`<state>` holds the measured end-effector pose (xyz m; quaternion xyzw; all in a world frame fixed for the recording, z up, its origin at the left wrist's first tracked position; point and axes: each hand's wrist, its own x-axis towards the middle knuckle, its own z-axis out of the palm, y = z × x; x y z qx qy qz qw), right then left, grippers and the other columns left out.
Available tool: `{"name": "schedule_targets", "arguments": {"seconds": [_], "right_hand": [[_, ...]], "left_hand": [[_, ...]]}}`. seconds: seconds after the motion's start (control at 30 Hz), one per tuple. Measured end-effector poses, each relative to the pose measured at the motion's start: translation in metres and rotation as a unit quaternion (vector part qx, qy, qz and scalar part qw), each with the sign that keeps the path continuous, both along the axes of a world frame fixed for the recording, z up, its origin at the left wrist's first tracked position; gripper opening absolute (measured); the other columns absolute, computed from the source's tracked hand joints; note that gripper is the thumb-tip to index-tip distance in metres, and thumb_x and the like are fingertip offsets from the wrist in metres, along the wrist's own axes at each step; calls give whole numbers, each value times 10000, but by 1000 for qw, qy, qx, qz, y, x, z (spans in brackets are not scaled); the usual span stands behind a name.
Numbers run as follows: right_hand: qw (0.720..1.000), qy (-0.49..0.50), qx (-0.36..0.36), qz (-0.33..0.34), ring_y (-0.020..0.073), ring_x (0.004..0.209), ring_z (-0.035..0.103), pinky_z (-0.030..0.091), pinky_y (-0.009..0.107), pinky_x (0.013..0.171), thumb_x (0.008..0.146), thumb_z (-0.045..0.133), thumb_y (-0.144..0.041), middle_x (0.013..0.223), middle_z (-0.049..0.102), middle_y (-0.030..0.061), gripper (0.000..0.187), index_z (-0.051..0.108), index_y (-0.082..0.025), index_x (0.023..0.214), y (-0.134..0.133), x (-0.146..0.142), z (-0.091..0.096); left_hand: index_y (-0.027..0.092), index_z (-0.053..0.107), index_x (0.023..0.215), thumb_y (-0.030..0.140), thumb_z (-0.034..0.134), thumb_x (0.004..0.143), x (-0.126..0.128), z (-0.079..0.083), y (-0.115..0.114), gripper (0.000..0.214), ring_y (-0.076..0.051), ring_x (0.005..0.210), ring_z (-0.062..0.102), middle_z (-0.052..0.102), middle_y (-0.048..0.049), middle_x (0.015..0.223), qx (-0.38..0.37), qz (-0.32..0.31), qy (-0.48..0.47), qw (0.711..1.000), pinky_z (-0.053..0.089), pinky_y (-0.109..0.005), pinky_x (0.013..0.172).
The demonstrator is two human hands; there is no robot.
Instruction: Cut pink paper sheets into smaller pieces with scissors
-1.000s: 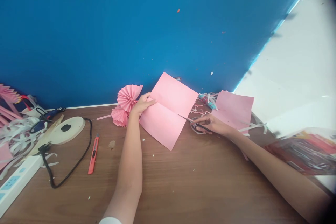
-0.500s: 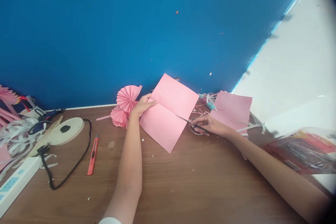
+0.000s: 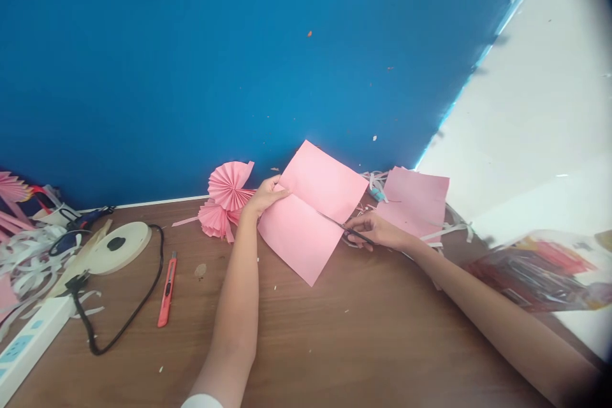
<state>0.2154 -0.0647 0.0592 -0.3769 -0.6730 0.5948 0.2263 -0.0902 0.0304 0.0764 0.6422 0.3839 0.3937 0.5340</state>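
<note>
My left hand (image 3: 266,196) pinches the left corner of a pink sheet of paper (image 3: 306,236), thumb on top, holding it up above the table. A crease runs across the middle of the sheet. In my right hand (image 3: 370,230) is a pair of scissors (image 3: 356,234), its blades on the line of the crease and reaching in from the right edge. My fingers hide part of the scissors' handles. Behind my left hand stand pleated pink paper fans (image 3: 231,186). More pink sheets (image 3: 415,201) lie just beyond my right hand.
On the brown table (image 3: 306,357) to the left are a red box cutter (image 3: 167,293), a roll of white tape (image 3: 136,245), a black cable (image 3: 129,325), a white power strip (image 3: 38,331) and white paper strips (image 3: 31,255). A blue wall (image 3: 239,64) rises behind. Clear plastic packaging (image 3: 549,274) lies right.
The scissors have moved slightly along the crease into the sheet, with my right hand closer to its edge. The whole view has shifted a little. My left hand keeps its hold.
</note>
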Motion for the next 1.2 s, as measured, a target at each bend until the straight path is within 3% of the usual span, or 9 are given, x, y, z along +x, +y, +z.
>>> {"name": "schedule_targets", "arguments": {"seconds": [0.27, 0.47, 0.77, 1.2], "right_hand": [[1000, 21, -5, -7, 79, 523, 451, 373, 187, 423, 793, 627, -422, 642, 540, 8, 317, 663, -123, 892, 1, -1, -6], [1000, 8, 10, -11, 64, 473, 419, 356, 192, 421, 813, 586, -475, 613, 541, 5, 360, 648, -120, 807, 0, 0, -5], [1000, 16, 10, 13, 49, 425, 376, 278, 204, 419, 813, 594, -408, 589, 534, -12, 288, 618, -132, 734, 1, 0, -2], [1000, 1, 6, 1, 47, 417, 365, 288, 193, 405, 810, 581, -390, 566, 520, -18, 271, 638, -128, 772, 2, -1, -4]], "left_hand": [[155, 601, 1170, 436, 732, 668, -3, 1, 3, 589, -238, 920, 628, 646, -103, 1121, 11, 2, 16, 1000, 491, -352, 794], [141, 586, 1181, 433, 717, 685, -2, 3, 2, 590, -233, 941, 617, 646, -98, 1099, 13, 4, 23, 1000, 484, -346, 809], [141, 586, 1153, 443, 718, 677, -4, 0, 4, 579, -219, 934, 610, 647, -86, 1090, -4, -1, 40, 999, 480, -322, 790], [143, 590, 1167, 400, 697, 697, -4, 2, 7, 546, -231, 973, 596, 634, -91, 1124, 26, 4, 69, 997, 461, -345, 845]]}}
